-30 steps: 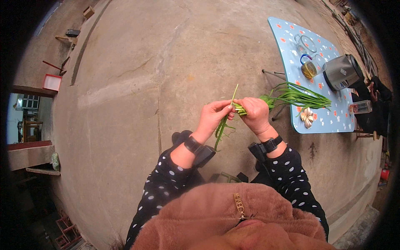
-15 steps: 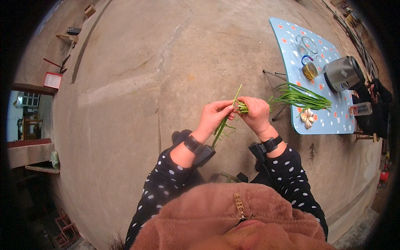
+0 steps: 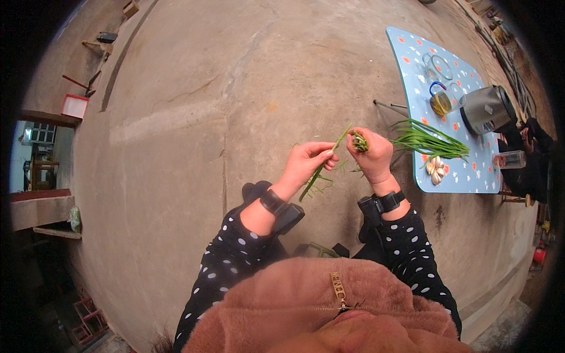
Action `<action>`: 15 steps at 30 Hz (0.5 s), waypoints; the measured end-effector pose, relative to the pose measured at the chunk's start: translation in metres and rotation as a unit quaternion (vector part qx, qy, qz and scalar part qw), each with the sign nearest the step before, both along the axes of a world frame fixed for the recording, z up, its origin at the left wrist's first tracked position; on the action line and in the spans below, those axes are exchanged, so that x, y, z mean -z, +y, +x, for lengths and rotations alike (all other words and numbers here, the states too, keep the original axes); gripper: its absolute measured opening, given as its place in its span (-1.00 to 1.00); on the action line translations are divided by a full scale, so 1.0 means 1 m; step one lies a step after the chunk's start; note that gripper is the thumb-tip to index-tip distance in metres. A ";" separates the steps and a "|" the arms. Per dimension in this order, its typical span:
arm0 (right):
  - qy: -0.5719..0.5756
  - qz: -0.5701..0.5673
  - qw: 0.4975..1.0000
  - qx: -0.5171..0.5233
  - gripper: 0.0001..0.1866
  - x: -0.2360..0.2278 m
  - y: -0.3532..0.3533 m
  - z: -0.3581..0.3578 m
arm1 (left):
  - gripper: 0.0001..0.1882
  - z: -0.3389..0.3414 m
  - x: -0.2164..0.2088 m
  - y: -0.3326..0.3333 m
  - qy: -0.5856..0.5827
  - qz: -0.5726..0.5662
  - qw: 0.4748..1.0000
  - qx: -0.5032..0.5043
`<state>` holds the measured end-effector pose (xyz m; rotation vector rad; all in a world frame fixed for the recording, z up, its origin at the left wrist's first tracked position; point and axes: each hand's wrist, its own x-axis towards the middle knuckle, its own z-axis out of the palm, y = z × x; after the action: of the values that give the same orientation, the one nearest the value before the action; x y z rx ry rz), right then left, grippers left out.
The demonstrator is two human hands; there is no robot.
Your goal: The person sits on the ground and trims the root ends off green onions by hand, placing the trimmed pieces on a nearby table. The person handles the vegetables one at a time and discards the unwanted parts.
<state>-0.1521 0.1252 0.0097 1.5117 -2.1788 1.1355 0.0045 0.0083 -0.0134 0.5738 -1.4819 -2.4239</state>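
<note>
My left hand [image 3: 311, 159] pinches a thin green stalk [image 3: 316, 176] between thumb and fingers; it slants from upper right to lower left, with thin shreds beside it. To its right, my right hand [image 3: 376, 154] is wrapped round a bunch of green stalks [image 3: 359, 142], their pale ends facing up from the fist. The hands are a little apart. Beyond the right hand, long green leaves [image 3: 429, 140], like chives or scallions, stretch across the blue table [image 3: 406, 65]. Whether they belong to the held bunch I cannot tell. Garlic cloves [image 3: 435, 170] lie near the table's front corner.
On the table stand a glass pitcher [image 3: 438, 67], a glass jug with yellow liquid [image 3: 440, 105], a grey metal appliance [image 3: 487, 110] and a drinking glass [image 3: 509, 159]. A table leg [image 3: 388, 106] sticks out leftward. A red-rimmed white box [image 3: 75, 106] is far left.
My right hand has moved slightly right and up, away from the left, and its bunch has turned so the ends face up. The left hand has stayed nearly in place with its stalk.
</note>
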 end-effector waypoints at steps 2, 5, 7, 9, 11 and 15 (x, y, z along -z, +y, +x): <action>-0.002 -0.005 1.000 0.013 -0.78 -0.002 -0.001 -0.003 | -0.71 0.000 0.001 0.000 0.004 0.000 1.000 0.002; -0.030 -0.024 0.997 0.061 -0.83 -0.003 -0.001 -0.009 | -0.71 0.001 0.003 0.000 0.002 -0.006 1.000 0.005; -0.042 -0.038 0.996 0.076 -0.83 -0.004 -0.001 -0.014 | -0.71 0.003 0.005 -0.001 0.003 -0.013 1.000 0.010; -0.073 -0.052 0.991 0.098 -0.83 -0.003 -0.001 -0.017 | -0.71 0.005 0.007 -0.002 -0.014 -0.017 1.000 0.013; -0.151 -0.073 0.980 0.105 -0.85 -0.003 0.001 -0.020 | -0.72 0.007 0.008 -0.002 -0.022 -0.019 1.000 0.008; -0.201 -0.090 0.970 0.101 -0.89 0.000 0.001 -0.023 | -0.75 0.009 0.005 -0.005 -0.044 -0.003 0.999 -0.016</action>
<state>-0.1749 0.1263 0.0101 1.0235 -2.3302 1.6280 0.0137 0.0032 -0.0181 0.7057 -1.5022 -2.3967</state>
